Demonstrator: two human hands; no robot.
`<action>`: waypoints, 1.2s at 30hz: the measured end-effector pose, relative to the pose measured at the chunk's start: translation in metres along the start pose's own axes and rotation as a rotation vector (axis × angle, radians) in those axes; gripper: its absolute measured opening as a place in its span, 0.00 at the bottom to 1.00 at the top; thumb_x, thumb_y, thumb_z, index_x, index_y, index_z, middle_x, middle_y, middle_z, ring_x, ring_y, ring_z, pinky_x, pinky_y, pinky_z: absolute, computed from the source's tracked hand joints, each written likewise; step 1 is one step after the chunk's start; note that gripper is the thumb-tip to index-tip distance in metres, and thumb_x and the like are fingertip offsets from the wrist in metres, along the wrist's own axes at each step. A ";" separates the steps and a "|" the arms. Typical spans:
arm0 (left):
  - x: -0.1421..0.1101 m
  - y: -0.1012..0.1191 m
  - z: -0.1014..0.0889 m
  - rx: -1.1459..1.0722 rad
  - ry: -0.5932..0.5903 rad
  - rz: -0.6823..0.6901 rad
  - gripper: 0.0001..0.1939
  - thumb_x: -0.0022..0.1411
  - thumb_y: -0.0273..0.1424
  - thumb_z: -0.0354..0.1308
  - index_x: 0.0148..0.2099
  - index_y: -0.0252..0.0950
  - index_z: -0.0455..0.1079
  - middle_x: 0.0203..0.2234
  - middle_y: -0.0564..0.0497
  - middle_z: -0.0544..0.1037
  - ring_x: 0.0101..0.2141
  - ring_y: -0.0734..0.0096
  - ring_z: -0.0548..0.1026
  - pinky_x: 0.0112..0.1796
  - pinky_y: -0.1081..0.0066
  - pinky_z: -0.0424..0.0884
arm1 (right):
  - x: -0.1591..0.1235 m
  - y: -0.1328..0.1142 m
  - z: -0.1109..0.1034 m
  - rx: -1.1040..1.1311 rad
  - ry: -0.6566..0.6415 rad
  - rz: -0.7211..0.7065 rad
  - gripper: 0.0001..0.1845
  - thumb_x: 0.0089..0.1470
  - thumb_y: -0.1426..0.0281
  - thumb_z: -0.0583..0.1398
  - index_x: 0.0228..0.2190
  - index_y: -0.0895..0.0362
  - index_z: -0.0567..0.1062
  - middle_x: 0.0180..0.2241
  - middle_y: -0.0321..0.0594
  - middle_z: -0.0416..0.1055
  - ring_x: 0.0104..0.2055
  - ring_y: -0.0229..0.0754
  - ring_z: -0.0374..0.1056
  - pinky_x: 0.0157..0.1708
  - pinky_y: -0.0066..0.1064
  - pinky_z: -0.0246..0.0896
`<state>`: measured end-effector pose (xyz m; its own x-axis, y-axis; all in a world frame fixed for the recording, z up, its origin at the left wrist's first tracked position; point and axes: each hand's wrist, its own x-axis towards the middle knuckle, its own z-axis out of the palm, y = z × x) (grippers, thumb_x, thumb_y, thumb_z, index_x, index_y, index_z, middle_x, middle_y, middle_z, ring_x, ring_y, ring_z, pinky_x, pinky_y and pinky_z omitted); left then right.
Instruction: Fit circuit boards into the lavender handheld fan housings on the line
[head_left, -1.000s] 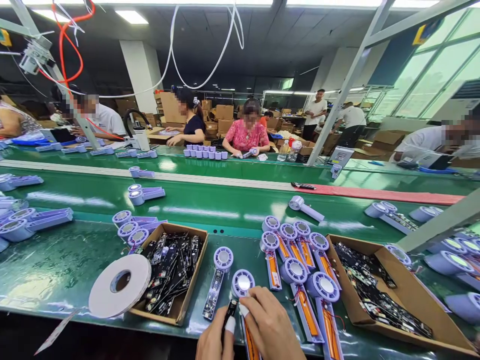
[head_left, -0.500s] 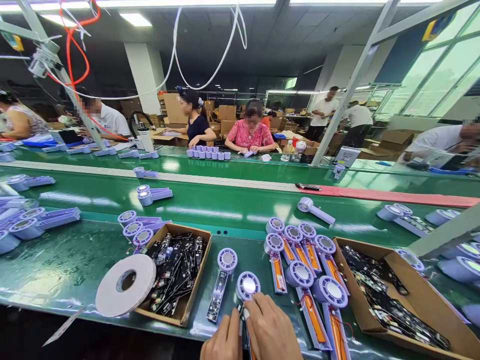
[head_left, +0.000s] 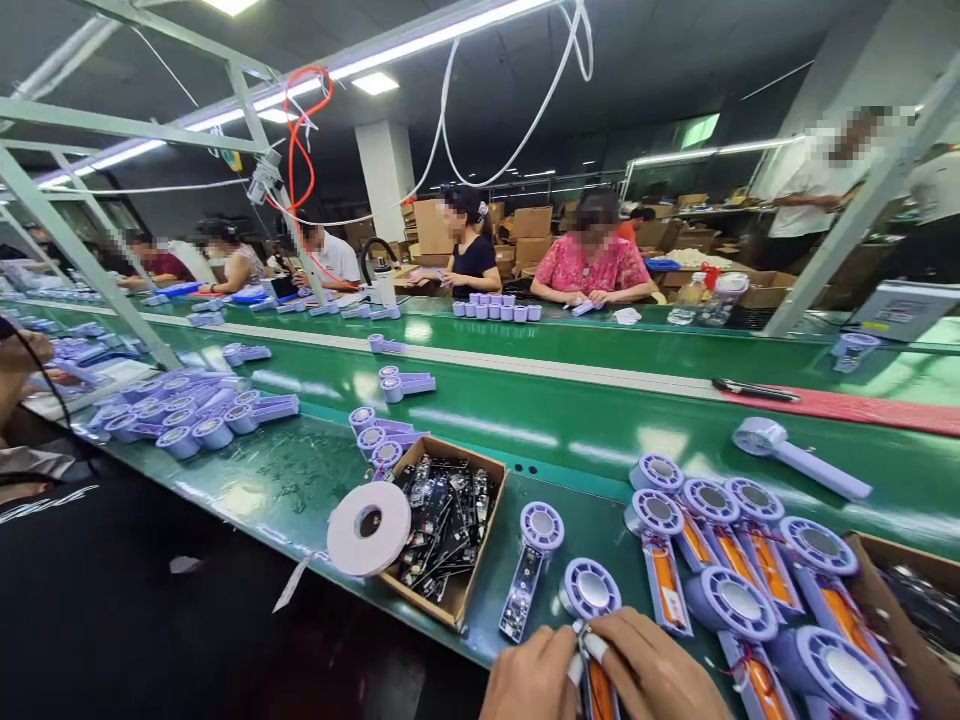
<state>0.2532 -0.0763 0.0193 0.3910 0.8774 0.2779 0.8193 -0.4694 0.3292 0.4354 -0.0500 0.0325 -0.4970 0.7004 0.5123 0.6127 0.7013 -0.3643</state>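
A purple handheld fan point(head_left: 592, 588) lies at the bench's front edge, its round head pointing away from me and an orange battery showing in its open handle. Both hands close in on it just below the head. My left hand point(head_left: 534, 672) pinches at the handle's left side, while my right hand point(head_left: 654, 662) bends its fingers over the right side. White wraps cover some fingertips. The small part between the fingertips is too hidden to name. Left of my hands rests another fan point(head_left: 541, 525) with a circuit board point(head_left: 522, 592) in its handle.
A cardboard box point(head_left: 480, 560) of circuit boards stands left, a tape roll point(head_left: 369, 530) leaning on it. Several battery-fitted fans point(head_left: 739, 600) crowd the right, beside a second box point(head_left: 911, 550). Beyond runs a green conveyor point(head_left: 487, 400); co-workers point(head_left: 592, 265) sit across it.
The view has turned left, so the bench things appear further right. Both hands stay at the same fan, and more of its orange battery shows between them.
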 end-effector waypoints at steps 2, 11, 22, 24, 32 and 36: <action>0.005 -0.001 -0.020 -0.133 -0.071 -0.007 0.18 0.53 0.17 0.48 0.42 0.36 0.72 0.31 0.49 0.81 0.30 0.62 0.82 0.30 0.72 0.77 | 0.008 -0.007 -0.007 0.033 -0.012 0.052 0.13 0.61 0.77 0.49 0.43 0.52 0.69 0.34 0.39 0.76 0.35 0.41 0.75 0.33 0.27 0.71; 0.010 -0.009 -0.037 -0.448 -0.225 -0.101 0.19 0.65 0.22 0.44 0.51 0.36 0.72 0.42 0.42 0.80 0.43 0.59 0.78 0.45 0.64 0.73 | 0.015 -0.002 -0.019 0.149 -0.284 0.101 0.09 0.61 0.78 0.53 0.37 0.57 0.73 0.35 0.42 0.70 0.37 0.44 0.68 0.36 0.33 0.66; -0.008 -0.018 0.006 -0.614 0.017 -0.305 0.19 0.68 0.39 0.48 0.53 0.40 0.73 0.32 0.46 0.82 0.29 0.64 0.77 0.31 0.71 0.74 | 0.001 0.008 -0.016 0.516 -0.062 0.483 0.11 0.62 0.71 0.55 0.46 0.52 0.73 0.43 0.40 0.72 0.44 0.43 0.68 0.45 0.33 0.63; -0.010 -0.015 0.012 -0.673 0.025 -0.377 0.20 0.67 0.43 0.47 0.51 0.39 0.73 0.29 0.48 0.81 0.25 0.66 0.75 0.28 0.72 0.72 | -0.010 0.006 -0.018 0.548 0.006 0.597 0.15 0.62 0.69 0.55 0.50 0.51 0.72 0.45 0.42 0.72 0.45 0.44 0.68 0.45 0.34 0.65; -0.010 -0.009 0.019 -0.900 0.027 -0.508 0.20 0.66 0.47 0.45 0.46 0.37 0.68 0.31 0.50 0.79 0.18 0.74 0.66 0.23 0.73 0.63 | -0.009 -0.023 -0.028 0.640 -0.086 0.503 0.11 0.62 0.70 0.55 0.40 0.49 0.78 0.39 0.38 0.70 0.42 0.41 0.68 0.44 0.31 0.63; -0.008 -0.007 0.022 -0.923 0.042 -0.495 0.20 0.65 0.48 0.47 0.44 0.37 0.68 0.27 0.52 0.76 0.17 0.75 0.65 0.22 0.74 0.62 | -0.001 -0.019 -0.019 0.662 -0.004 0.494 0.10 0.63 0.67 0.55 0.34 0.53 0.76 0.38 0.39 0.70 0.41 0.42 0.68 0.43 0.31 0.62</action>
<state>0.2536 -0.0779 -0.0048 0.0703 0.9962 -0.0504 0.2388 0.0323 0.9705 0.4360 -0.0664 0.0533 -0.2679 0.9481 0.1710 0.2728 0.2449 -0.9304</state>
